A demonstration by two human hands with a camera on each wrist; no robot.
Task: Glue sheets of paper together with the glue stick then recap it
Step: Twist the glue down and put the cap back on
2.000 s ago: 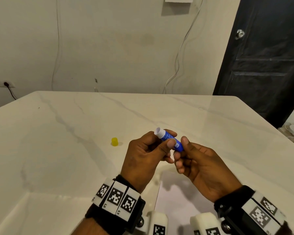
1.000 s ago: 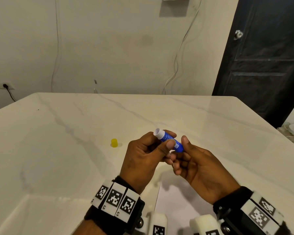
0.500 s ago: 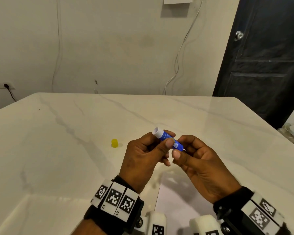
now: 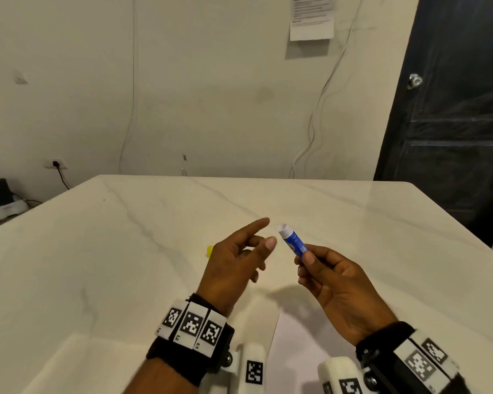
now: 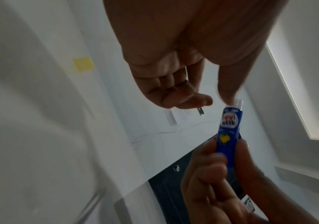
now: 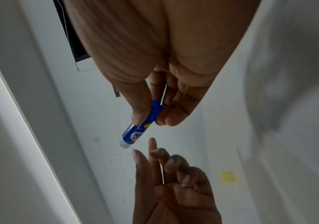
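My right hand (image 4: 310, 258) pinches the lower end of the uncapped blue glue stick (image 4: 293, 242), its white tip tilted up and to the left. That stick (image 5: 229, 128) shows its label in the left wrist view, and in the right wrist view the glue stick (image 6: 137, 131) points down toward my left fingers. My left hand (image 4: 256, 240) hovers just left of the tip, index finger stretched out, holding nothing. The yellow cap (image 4: 209, 250) stands on the table, mostly hidden behind my left hand. A white sheet of paper (image 4: 293, 342) lies near the table's front edge between my wrists.
The white marble table (image 4: 125, 251) spreads wide to the left and far side. A dark door (image 4: 453, 109) stands at the right, beyond the table's corner. Cables and a paper notice (image 4: 312, 17) hang on the back wall.
My left hand let go of the glue stick and opened, moving slightly left. The right hand now holds the stick alone. The head view has tilted upward.
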